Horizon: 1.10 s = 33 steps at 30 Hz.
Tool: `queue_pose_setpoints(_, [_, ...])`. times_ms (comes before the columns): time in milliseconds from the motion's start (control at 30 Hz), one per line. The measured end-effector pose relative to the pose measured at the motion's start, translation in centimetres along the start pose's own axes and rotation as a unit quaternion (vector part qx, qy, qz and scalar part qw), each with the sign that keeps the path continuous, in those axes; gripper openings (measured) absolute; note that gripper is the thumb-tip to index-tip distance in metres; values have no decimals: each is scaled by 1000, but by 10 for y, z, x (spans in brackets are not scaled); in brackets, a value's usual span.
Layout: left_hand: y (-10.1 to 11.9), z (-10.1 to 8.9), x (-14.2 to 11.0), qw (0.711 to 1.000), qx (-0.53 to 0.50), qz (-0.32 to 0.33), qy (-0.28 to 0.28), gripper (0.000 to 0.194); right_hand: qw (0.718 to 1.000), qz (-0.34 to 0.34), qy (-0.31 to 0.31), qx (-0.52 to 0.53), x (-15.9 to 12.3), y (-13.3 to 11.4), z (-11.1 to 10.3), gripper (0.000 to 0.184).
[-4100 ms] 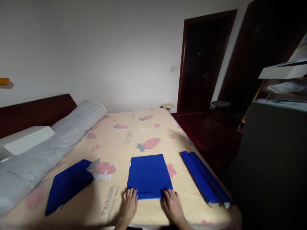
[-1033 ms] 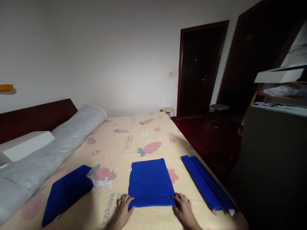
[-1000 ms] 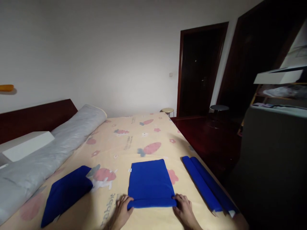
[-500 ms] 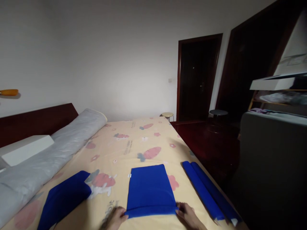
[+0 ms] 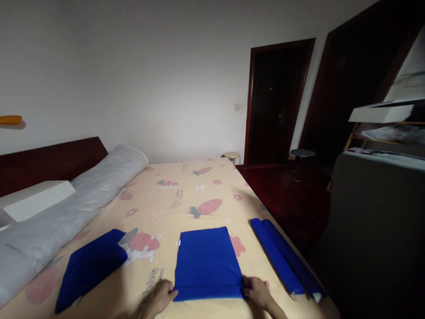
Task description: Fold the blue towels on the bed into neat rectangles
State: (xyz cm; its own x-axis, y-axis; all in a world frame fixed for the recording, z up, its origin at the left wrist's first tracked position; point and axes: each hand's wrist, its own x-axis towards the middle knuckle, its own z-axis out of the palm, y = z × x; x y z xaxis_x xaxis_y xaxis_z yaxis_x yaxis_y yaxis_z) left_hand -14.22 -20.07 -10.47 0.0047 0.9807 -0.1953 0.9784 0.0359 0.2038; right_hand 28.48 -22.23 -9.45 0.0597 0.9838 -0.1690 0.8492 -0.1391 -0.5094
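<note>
One cloth (image 5: 208, 263) spans left grip (image 5: 164, 293) to right grip (image 5: 258, 290).

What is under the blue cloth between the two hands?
The patterned bedsheet shows around the blue cloth, which lies on it. The area directly beneath is covered, so anything else there cannot be seen.

The blue cloth (image 5: 208, 261) lies flat on the patterned bed sheet (image 5: 199, 186), a plain, deep-blue, roughly square piece with its far edge a little narrower in view than its near one. A small white label (image 5: 178, 243) sticks out from its left edge, close to the far corner. A narrow band is folded along the near edge, its ends pinched by the left hand (image 5: 164, 294) and right hand (image 5: 258, 291).
</note>
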Motion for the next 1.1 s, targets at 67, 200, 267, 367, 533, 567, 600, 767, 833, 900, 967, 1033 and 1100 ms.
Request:
queue_pose_setpoints(67, [11,7,-7,999,20,9,45,25,998,4,51,-39,-5,-10,12,29])
queue_pose_setpoints(200, [58,35,-19,988,79,71,113,54,975,-110,167,-93,-19,-49,57,42])
queue_pose_setpoints(267, [87,52,-22,983,74,136,101,60,961,-216,158,-68,-23,-73,85,47])
queue_pose_setpoints(367, [111,69,-22,968,45,219,110,62,953,-276,123,-25,-18,-91,111,48])
queue_pose_setpoints(533, [64,59,-21,973,54,155,161,55,976,-154,148,-44,0,-41,90,54])
queue_pose_setpoints(567, [52,55,-21,975,64,131,169,54,978,-131,154,-52,2,-28,82,55])
queue_pose_setpoints(600, [43,52,-21,975,75,111,180,53,979,-112,158,-59,2,-19,75,56])
queue_pose_setpoints(767, [68,62,-17,960,84,157,216,63,977,-159,136,-46,-6,-44,76,52])
queue_pose_setpoints(833, [97,72,-12,956,61,209,196,66,972,-222,74,-28,-8,-74,85,49])
queue_pose_setpoints(900, [117,77,-6,958,41,221,179,62,968,-249,21,-19,-5,-94,91,49])
queue_pose_setpoints(967, [117,72,1,967,40,194,162,56,974,-226,19,-20,3,-94,88,50])
queue_pose_setpoints(1033, [98,60,5,976,60,151,148,53,983,-171,60,-33,13,-75,79,50])
queue_pose_setpoints(1100, [69,44,5,977,90,107,160,52,986,-118,109,-49,21,-45,66,50])
